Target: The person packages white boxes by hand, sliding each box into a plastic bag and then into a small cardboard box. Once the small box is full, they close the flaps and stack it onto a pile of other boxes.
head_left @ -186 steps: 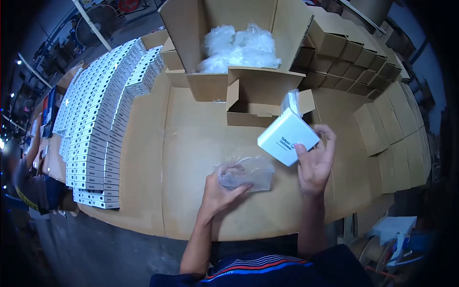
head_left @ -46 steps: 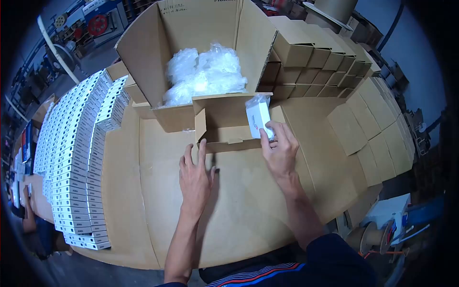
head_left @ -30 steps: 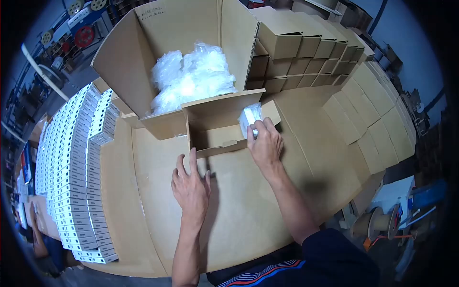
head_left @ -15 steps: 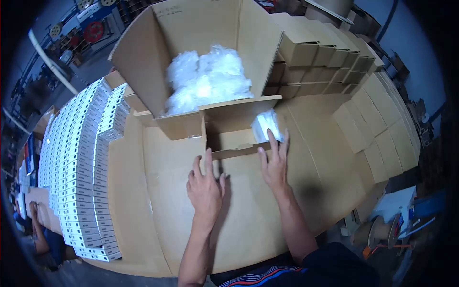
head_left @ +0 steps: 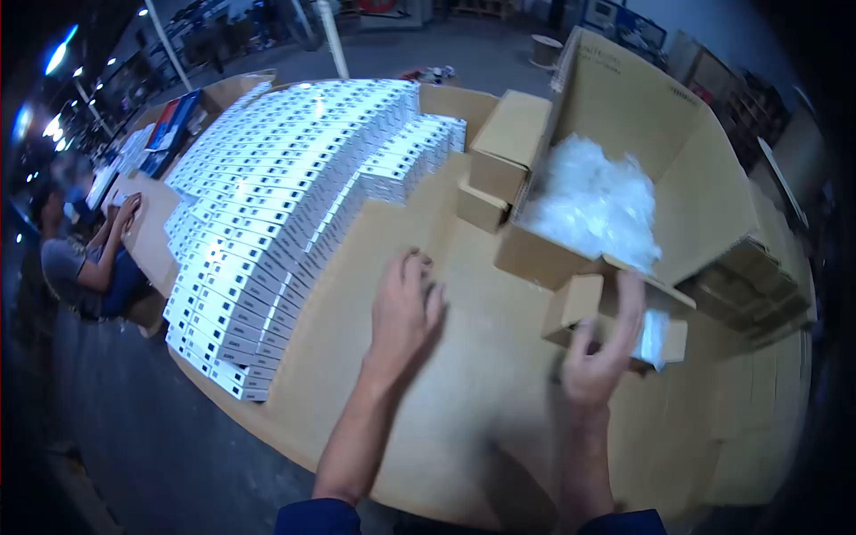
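Observation:
My right hand [head_left: 599,361] is over the near side of a small cardboard box [head_left: 578,308], its thumb and fingers apart and slightly blurred. At the right end of that box sits a bundle wrapped in clear plastic [head_left: 654,339]. My left hand [head_left: 401,308] hovers above the cardboard-covered table [head_left: 455,374], fingers loosely bent and nothing in them. To its left stand rows of stacked small white boxes [head_left: 285,178], with a lower stack of white boxes [head_left: 401,165] at their right edge. My right hand partly hides the small box.
A large open carton [head_left: 695,134] holding a heap of clear plastic bags [head_left: 597,201] stands behind the small box. Closed brown boxes [head_left: 510,134] sit left of it, more brown boxes [head_left: 749,281] at right. Another person [head_left: 80,263] works at the far left.
The view has swung left, toward the white box stacks. My left hand has moved away from the small box; the right has lifted from the plastic-wrapped bundle toward the box's left part.

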Motion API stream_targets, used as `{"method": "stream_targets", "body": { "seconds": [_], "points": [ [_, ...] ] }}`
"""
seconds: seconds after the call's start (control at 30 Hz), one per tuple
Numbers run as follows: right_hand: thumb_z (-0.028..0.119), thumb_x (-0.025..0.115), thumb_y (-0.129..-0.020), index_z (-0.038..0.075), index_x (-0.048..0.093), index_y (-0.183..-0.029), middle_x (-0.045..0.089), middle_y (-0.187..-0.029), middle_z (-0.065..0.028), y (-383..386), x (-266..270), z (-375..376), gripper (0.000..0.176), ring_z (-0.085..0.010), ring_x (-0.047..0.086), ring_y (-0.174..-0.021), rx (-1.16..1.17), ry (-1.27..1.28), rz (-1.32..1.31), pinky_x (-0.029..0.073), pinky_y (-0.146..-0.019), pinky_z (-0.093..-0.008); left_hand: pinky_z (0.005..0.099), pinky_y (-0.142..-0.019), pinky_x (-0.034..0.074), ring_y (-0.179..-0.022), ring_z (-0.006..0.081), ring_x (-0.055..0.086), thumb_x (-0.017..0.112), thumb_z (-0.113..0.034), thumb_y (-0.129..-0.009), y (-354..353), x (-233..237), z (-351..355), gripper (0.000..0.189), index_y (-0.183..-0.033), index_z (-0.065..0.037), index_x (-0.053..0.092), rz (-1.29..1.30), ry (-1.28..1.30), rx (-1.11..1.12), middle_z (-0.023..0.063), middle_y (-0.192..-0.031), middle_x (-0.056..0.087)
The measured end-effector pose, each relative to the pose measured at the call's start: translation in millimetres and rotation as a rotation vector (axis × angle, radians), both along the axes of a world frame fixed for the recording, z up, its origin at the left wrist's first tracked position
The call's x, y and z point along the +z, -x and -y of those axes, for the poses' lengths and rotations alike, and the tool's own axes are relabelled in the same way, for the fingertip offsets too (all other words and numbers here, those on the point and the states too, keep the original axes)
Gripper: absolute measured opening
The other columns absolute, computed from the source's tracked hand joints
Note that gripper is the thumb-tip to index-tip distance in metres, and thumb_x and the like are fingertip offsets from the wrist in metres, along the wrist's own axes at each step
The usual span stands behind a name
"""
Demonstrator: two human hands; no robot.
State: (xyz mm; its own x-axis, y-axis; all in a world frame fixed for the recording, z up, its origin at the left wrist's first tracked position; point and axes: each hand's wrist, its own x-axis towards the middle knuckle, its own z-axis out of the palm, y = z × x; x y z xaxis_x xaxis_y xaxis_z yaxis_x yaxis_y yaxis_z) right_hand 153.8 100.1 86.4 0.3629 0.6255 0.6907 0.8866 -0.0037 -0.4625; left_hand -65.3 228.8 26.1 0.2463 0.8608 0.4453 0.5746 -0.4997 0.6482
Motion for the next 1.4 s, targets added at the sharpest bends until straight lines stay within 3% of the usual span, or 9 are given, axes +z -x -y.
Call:
{"method": "stream_targets", "body": {
  "seconds": [0.2,0.43,0.53,0.63,0.8,0.93,1.17,1.27,1.4],
  "points": [
    [0.0,0.059,-0.082,0.0,0.043,-0.149,0.045,-0.152,-0.0247,78.3,-25.2,-128.1,0.069,-0.0442,0.04,-0.143,0.523,0.217,0.08,0.031,-0.12,-0.0538,0.0481,-0.109,0.045,-0.131,0.0448,0.052,0.064,0.0,-0.086,33.4,-31.7,-148.7,0.037,-0.122,0.004,0.055,-0.15,-0.332,0.015,0.026,-0.134,0.055],
    [0.009,0.061,-0.087,-0.001,0.03,-0.156,0.04,-0.154,-0.0304,76.2,-40.3,-233.0,0.076,-0.0447,0.038,-0.145,0.694,0.493,-0.004,0.031,-0.122,-0.0485,0.049,-0.116,0.038,-0.14,0.0442,0.044,0.053,0.003,-0.09,34.5,-45.6,-185.8,0.046,-0.136,0.006,0.05,-0.236,-0.401,0.038,0.0258,-0.14,0.053],
    [0.011,0.06,-0.092,0.002,0.024,-0.159,0.042,-0.153,-0.0323,64.6,-43.8,-242.9,0.077,-0.0464,0.041,-0.143,0.74,0.56,-0.074,0.032,-0.122,-0.0491,0.0459,-0.106,0.045,-0.128,0.0377,0.054,0.058,-0.002,-0.089,36.8,-46.5,-181.5,0.045,-0.133,0.001,0.057,-0.258,-0.365,0.087,0.0199,-0.133,0.056],
    [0.013,0.061,-0.097,0.008,0.021,-0.162,0.044,-0.151,-0.0313,62.1,-33.7,-236.7,0.076,-0.0421,0.048,-0.139,0.738,0.755,-0.285,0.039,-0.117,-0.0472,0.0431,-0.098,0.048,-0.117,0.0329,0.058,0.062,-0.005,-0.086,37.5,-51.5,-181.6,0.034,-0.12,-0.001,0.064,-0.28,-0.457,0.155,0.0153,-0.124,0.058],
    [0.022,0.06,-0.105,0.035,0.017,-0.165,0.046,-0.148,-0.0222,58.0,-10.1,-217.3,0.074,-0.0277,0.058,-0.121,0.733,0.979,-0.919,0.06,-0.086,-0.04,0.0476,-0.099,0.047,-0.118,0.0381,0.057,0.065,0.004,-0.079,43.5,-33.2,-149.2,0.031,-0.109,-0.001,0.065,-0.189,-0.476,0.113,0.0182,-0.12,0.06],
    [0.029,0.062,-0.106,0.031,0.03,-0.162,0.055,-0.127,-0.0076,51.7,-10.3,-189.4,0.065,-0.0178,0.056,-0.105,1.072,0.803,-1.307,0.061,-0.08,-0.0396,0.0475,-0.095,0.05,-0.113,0.0387,0.059,0.074,0.009,-0.073,37.5,5.7,-75.4,0.037,-0.107,-0.002,0.065,-0.046,-0.57,0.008,0.0186,-0.117,0.06],
    [0.006,0.057,-0.104,0.0,0.066,-0.122,0.061,-0.119,-0.0091,22.4,5.7,-108.9,0.021,-0.0147,0.063,-0.103,1.252,0.479,-1.445,0.058,-0.081,-0.0274,0.0433,-0.09,0.054,-0.111,0.0349,0.061,0.086,0.0,-0.072,13.2,68.8,9.4,0.041,-0.108,-0.005,0.067,-0.037,-0.525,-0.264,0.0155,-0.117,0.059],
    [0.008,0.055,-0.106,-0.002,0.062,-0.124,0.06,-0.123,-0.0108,-15.7,40.0,-62.6,0.022,-0.0179,0.063,-0.11,1.121,0.589,-1.396,0.069,-0.078,-0.0371,0.0381,-0.079,0.056,-0.097,0.0276,0.066,0.09,-0.007,-0.071,-2.4,106.8,17.1,0.04,-0.105,-0.005,0.068,0.04,-0.346,-0.512,0.0136,-0.108,0.064],
    [0.006,0.053,-0.105,-0.001,0.069,-0.119,0.066,-0.111,-0.0089,-79.9,83.9,-30.9,0.022,-0.0159,0.063,-0.112,0.809,0.511,-1.088,0.065,-0.082,-0.0307,0.0295,-0.06,0.051,-0.066,0.0167,0.062,0.083,-0.006,-0.08,-66.7,141.2,3.5,0.02,-0.095,-0.001,0.07,0.144,-0.255,-0.591,0.0087,-0.081,0.067]
  ]
}}
